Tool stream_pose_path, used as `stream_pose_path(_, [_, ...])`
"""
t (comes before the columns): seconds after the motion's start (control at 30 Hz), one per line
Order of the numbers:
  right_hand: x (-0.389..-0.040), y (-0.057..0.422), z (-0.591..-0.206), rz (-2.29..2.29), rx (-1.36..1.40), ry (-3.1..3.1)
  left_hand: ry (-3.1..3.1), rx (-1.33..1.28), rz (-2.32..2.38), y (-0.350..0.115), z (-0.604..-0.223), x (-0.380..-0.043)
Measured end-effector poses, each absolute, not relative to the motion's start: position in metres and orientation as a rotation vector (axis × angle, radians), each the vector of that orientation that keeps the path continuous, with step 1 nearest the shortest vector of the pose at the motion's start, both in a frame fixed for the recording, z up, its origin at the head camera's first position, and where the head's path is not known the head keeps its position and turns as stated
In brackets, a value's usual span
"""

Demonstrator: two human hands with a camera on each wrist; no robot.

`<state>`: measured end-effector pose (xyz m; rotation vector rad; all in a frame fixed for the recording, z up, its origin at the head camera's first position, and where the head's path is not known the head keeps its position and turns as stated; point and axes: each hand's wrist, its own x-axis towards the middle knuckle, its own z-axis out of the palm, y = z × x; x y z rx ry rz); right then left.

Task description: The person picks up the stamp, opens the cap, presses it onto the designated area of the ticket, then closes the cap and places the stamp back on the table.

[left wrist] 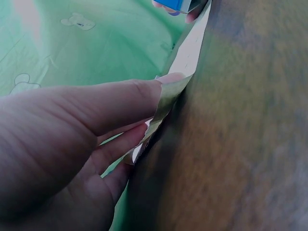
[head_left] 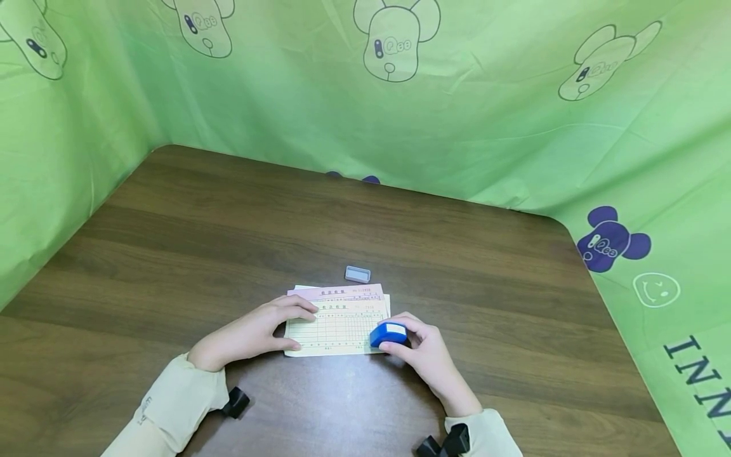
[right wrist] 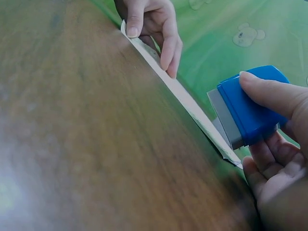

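A small stack of printed receipt forms [head_left: 337, 327] lies on the table, a pink sheet [head_left: 365, 292] showing at its far edge. My left hand [head_left: 265, 330] rests on the stack's left side, fingers and thumb spread over the paper. In the left wrist view the stack's near left edge curls up by the thumb [left wrist: 130, 103]. My right hand [head_left: 425, 349] holds a blue stamp [head_left: 388, 334] between thumb and fingers at the stack's lower right corner. In the right wrist view the stamp's grey base [right wrist: 225, 118] faces the paper, tilted, close over it.
A small light-coloured stamp cap [head_left: 358, 274] lies just beyond the stack. The brown wooden table [head_left: 228, 222] extends to all sides. Green printed cloth [head_left: 297, 108] hangs around its far and side edges.
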<state>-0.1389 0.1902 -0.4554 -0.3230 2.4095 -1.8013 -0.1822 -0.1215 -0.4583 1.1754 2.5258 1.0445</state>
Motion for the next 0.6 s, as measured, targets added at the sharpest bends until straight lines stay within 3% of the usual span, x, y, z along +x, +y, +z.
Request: stream_pose_path(0.6, [-0.139, 0.192, -0.454, -1.826, -0.24, 2.376, 2.537, 1.141, 1.158, -0.12, -0.448, -0.182])
